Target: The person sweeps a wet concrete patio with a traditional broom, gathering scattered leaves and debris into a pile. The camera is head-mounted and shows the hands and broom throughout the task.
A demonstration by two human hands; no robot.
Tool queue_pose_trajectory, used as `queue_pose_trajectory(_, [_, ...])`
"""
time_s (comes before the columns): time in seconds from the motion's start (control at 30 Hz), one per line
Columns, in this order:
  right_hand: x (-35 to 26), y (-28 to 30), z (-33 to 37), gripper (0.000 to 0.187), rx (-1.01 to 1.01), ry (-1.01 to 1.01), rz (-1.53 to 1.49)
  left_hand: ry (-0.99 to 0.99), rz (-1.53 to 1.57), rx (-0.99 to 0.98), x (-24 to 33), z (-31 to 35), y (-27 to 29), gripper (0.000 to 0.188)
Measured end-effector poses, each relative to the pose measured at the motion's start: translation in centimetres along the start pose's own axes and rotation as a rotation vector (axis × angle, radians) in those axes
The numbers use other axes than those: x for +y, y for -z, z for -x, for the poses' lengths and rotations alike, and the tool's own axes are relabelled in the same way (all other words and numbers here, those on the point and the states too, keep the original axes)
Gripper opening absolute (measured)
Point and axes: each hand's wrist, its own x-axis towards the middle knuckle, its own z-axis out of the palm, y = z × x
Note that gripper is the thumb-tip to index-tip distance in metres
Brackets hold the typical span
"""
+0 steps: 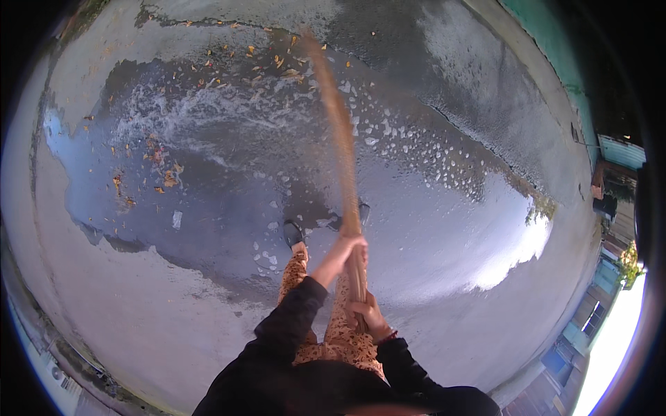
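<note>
A long brown wooden pole (339, 132) reaches from close to my body far out over the wet ground. Motion smears it, and I cannot make out what its far end is. My left hand (345, 251) is wrapped round the pole at about knee level in the picture. Closer to my body, my right hand (370, 315) grips its near end, with a red band at the wrist. Shallow water (208, 114) with ripples and foam lies to the left of the pole's far half. Yellow-brown leaves (279, 61) are scattered in the water there.
My dark shoes (293, 234) stand in the puddle. More wet leaves (168, 177) lie to the left, near a pale scrap (176, 220). White foam patches (416, 149) float at the right. A green wall (548, 41) borders the concrete at the far right.
</note>
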Motion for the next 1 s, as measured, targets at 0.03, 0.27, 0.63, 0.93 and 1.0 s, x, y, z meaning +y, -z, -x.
queue_pose_trajectory(0.03, [0.0,1.3,1.1,0.011,0.155,0.015,0.024,0.065,-0.08,-0.061,-2.1,-1.7,-2.4,0.029])
queue_pose_trajectory(0.27, [-8.7,6.4,-7.7,0.011,0.238,-0.037,-0.258,0.114,-0.203,-0.238,-2.3,-16.2,-8.0,0.013])
queue_pose_trajectory(0.63, [-11.0,-8.8,-22.4,0.016,-0.449,-0.432,0.358,-0.418,0.349,0.592,15.8,-6.4,12.2,0.018])
queue_pose_trajectory(0.93, [-21.6,10.3,-11.9,0.063,-0.343,-0.34,0.27,-0.507,0.07,0.507,9.4,-10.5,-10.5,0.068])
queue_pose_trajectory(1.0, [-18.8,12.6,-5.5,0.047,-0.237,-0.256,0.004,-0.294,-0.009,0.302,4.5,-11.1,-15.1,0.084])
